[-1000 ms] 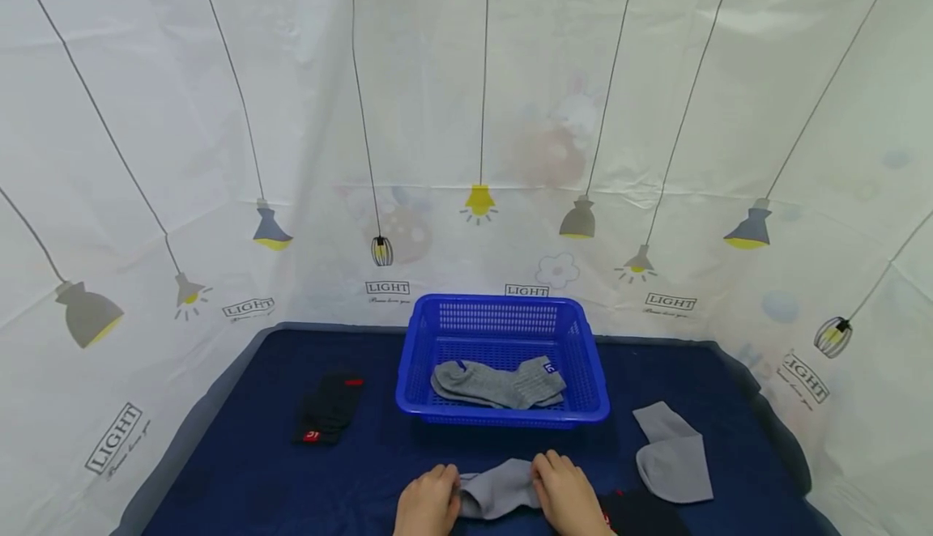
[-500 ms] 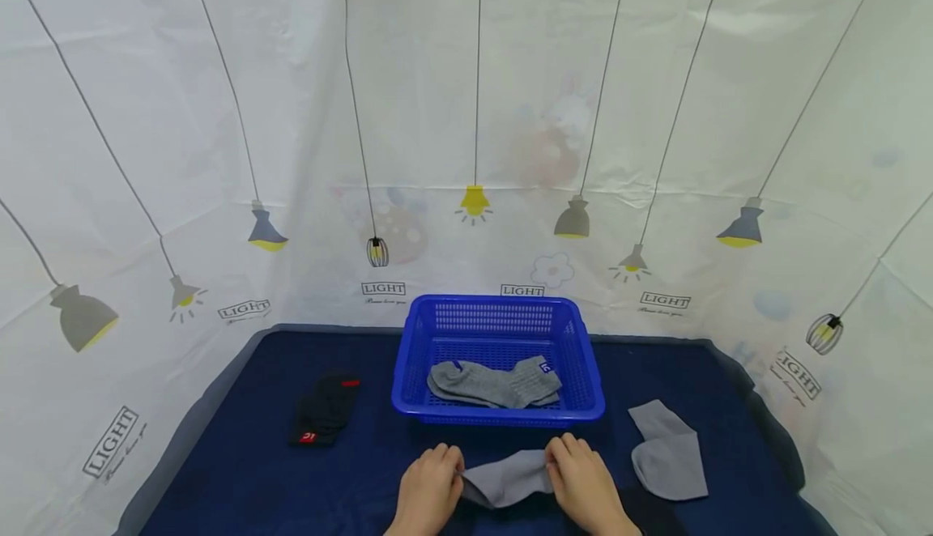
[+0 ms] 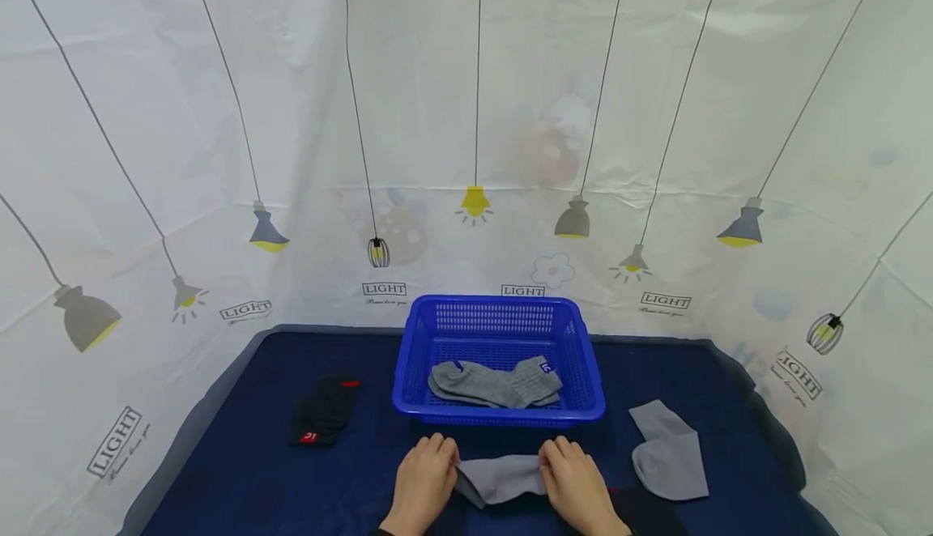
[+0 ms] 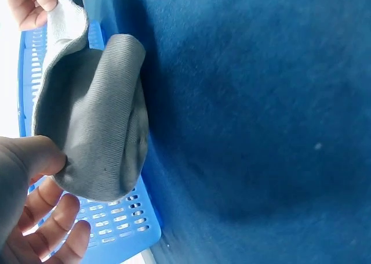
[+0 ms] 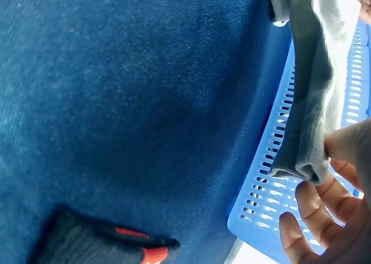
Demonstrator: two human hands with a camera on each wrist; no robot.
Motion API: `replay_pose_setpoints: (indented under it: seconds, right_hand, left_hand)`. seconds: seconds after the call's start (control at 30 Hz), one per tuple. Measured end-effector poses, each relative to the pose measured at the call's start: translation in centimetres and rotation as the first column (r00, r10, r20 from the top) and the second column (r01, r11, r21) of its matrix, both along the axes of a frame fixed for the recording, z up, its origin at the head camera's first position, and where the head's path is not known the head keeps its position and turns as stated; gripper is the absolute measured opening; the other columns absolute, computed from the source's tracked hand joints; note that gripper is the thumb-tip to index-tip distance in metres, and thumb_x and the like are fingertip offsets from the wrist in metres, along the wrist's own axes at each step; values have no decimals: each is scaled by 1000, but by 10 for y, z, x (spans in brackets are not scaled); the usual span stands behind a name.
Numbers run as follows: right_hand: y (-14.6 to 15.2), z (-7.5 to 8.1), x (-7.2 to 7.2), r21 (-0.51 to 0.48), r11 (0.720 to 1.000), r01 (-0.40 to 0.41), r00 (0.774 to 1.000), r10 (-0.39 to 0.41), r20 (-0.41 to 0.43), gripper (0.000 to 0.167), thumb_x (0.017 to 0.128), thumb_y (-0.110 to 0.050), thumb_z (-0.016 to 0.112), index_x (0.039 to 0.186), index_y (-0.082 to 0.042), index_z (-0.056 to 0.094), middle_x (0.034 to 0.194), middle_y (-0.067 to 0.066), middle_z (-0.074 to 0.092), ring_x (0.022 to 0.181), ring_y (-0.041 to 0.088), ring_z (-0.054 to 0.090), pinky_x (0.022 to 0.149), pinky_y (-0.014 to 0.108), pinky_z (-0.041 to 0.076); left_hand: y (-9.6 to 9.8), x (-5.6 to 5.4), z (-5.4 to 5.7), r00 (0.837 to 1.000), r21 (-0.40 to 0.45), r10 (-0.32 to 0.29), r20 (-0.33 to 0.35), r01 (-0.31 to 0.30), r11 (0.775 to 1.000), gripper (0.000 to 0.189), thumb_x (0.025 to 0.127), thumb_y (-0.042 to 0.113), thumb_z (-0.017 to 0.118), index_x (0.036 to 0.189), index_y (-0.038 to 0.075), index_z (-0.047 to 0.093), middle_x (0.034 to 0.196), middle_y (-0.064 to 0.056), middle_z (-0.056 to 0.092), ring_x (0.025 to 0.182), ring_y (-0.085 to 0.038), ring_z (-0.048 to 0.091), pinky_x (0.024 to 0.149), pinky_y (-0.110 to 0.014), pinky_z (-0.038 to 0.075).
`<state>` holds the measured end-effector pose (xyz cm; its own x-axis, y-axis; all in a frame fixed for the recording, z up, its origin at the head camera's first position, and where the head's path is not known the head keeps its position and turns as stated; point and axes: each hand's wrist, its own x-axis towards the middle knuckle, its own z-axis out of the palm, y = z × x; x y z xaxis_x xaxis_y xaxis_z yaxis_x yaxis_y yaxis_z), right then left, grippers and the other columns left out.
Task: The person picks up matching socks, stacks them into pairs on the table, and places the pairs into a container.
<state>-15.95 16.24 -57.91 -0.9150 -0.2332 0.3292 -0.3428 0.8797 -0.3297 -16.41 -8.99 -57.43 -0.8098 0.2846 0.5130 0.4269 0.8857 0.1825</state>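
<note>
A plain light grey sock is held stretched sideways between both hands, above the cloth in front of the basket. My left hand pinches its left end between thumb and fingers; in the left wrist view that end of the sock hangs in a rounded fold. At the other end, my right hand pinches the sock's narrow edge, with the thumb on top in the right wrist view. Another light grey sock lies folded over on the cloth to the right.
A blue plastic basket stands just beyond the hands, holding ribbed grey socks. Black socks with red marks lie at left. More black socks lie beside the right forearm, on dark blue cloth. A lamp-print sheet surrounds the table.
Both hands have risen and moved slightly forward with the grey sock, drawing it straighter between them. The camera view has shifted a little. Basket and other socks stay put.
</note>
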Motion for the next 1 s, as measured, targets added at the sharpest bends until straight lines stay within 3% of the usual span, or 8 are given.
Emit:
replay_pose_setpoints:
  seconds: [0.13, 0.3, 0.47, 0.6, 0.77, 1.0]
  right_hand:
    - [-1, 0, -3, 3, 1000, 12, 1000, -12, -2, 26, 83, -8, 77, 81, -22, 55, 76, -11, 44, 69, 8, 44, 61, 22, 31]
    - [-1, 2, -6, 3, 1000, 8, 999, -8, -38, 26, 83, -7, 77, 83, -21, 55, 77, -10, 45, 69, 9, 44, 60, 23, 32]
    - [-3, 3, -7, -10, 1000, -3, 998, 2, -70, 26, 82, -6, 77, 83, -21, 55, 77, -8, 45, 69, 11, 46, 59, 25, 33]
    - [-4, 2, -6, -10, 1000, 6, 1000, -6, -29, 25, 83, -8, 77, 82, -22, 56, 77, -9, 46, 70, 11, 47, 60, 24, 34]
    - [-3, 2, -5, 5, 1000, 12, 1000, -12, 24, 26, 84, -9, 77, 81, -22, 56, 76, -10, 45, 70, 11, 47, 61, 24, 33]
    - [0, 1, -3, 20, 1000, -14, 998, 13, 56, 25, 84, -10, 77, 80, -22, 55, 75, -10, 47, 69, 11, 47, 59, 24, 32]
  left_hand:
    - [1, -6, 2, 995, 1, 7, -99, -6, 1000, 29, 65, 4, 80, 76, 18, 57, 72, 5, 50, 64, -13, 48, 56, -24, 38]
    - [1, -13, 6, 970, 12, 0, -241, 3, 1000, 32, 59, 3, 82, 75, 17, 58, 71, 4, 51, 63, -14, 48, 55, -26, 38]
    - [0, -15, 4, 955, 13, -1, -297, 5, 1000, 34, 56, 2, 82, 74, 17, 58, 70, 4, 51, 63, -14, 48, 55, -26, 38]
    - [-2, -11, 0, 965, 3, -12, -260, 13, 1000, 34, 58, 3, 82, 74, 18, 56, 69, 4, 49, 62, -14, 46, 55, -24, 35]
    - [-4, -2, -4, 990, 5, -45, -133, 46, 999, 29, 66, 2, 79, 75, 19, 57, 69, 7, 47, 61, -10, 43, 55, -19, 32]
    - [-4, 12, -7, 998, -9, -70, -4, 70, 997, 25, 71, 4, 78, 75, 19, 58, 70, 8, 48, 63, -9, 44, 57, -19, 33]
